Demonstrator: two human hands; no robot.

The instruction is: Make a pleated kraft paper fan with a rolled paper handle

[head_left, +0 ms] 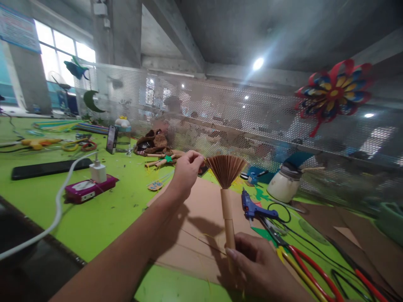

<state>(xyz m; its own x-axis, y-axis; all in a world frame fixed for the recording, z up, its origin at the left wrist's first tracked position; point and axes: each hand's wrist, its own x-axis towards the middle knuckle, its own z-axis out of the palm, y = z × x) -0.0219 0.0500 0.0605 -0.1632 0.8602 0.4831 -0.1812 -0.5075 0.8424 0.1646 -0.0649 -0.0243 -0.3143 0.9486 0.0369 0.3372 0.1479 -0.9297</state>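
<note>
A pleated brown paper fan (226, 170) stands upright on a rolled tan paper handle (227, 207). My right hand (256, 264) is closed around the lower part of that handle. Beside the fan's upper left corner, my left hand (188, 170) is pinched shut; what lies between its fingertips is too small to make out. Below both hands lies a sheet of tan cardboard (195, 235), with thin yellow threads near the handle. A blue glue gun (256, 207) rests just right of the fan.
Scissors (302, 264) with red and yellow handles lie at the right, near brown paper (355, 230) and a white jar (284, 182). On the left are a purple power strip (90, 188), a white cable and a phone (111, 138). A perforated screen (201, 109) stands behind.
</note>
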